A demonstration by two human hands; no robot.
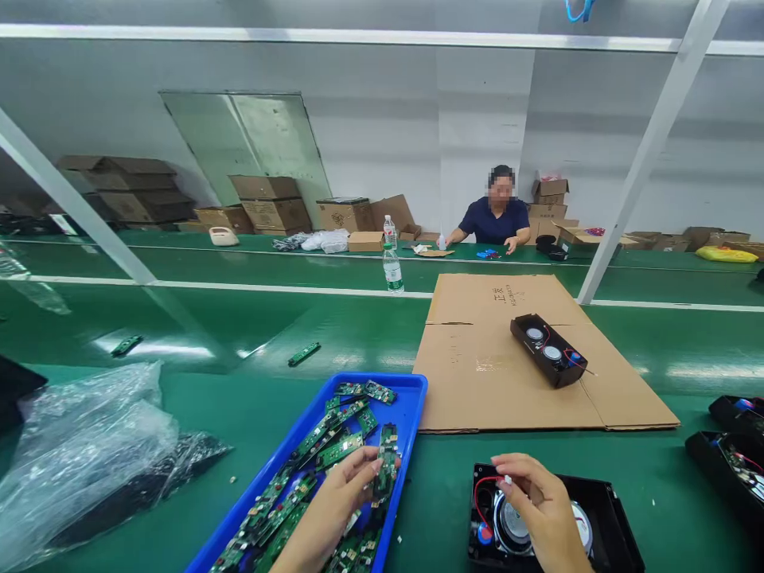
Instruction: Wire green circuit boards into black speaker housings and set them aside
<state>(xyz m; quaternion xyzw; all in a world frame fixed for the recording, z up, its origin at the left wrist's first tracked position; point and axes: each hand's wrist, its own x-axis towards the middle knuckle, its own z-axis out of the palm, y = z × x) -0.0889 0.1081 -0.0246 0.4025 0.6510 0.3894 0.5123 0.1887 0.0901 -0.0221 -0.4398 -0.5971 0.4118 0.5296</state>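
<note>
Softly is best while the left hand (pixel 343 493) holds a thin green circuit board (pixel 387 473) over the near blue plastic tray (pixel 411 390) and the right hand (pixel 537 505) pinches a tiny white plug (pixel 507 480), near right, so its red wire (pixel 477 498) isn't tugged.

Green work surface (pixel 445 477) bears a blue tray (pixel 413 404), with a flat cardboard sheet (pixel 465 374) and an open black speaker housing (pixel 609 517) to the tray's right, a clear plastic bag (pixel 119 446) to its left, two circuit boards (pixel 304 354) beyond it and, far to its right, apparently further housings (pixel 722 469), partly cropped.
</note>
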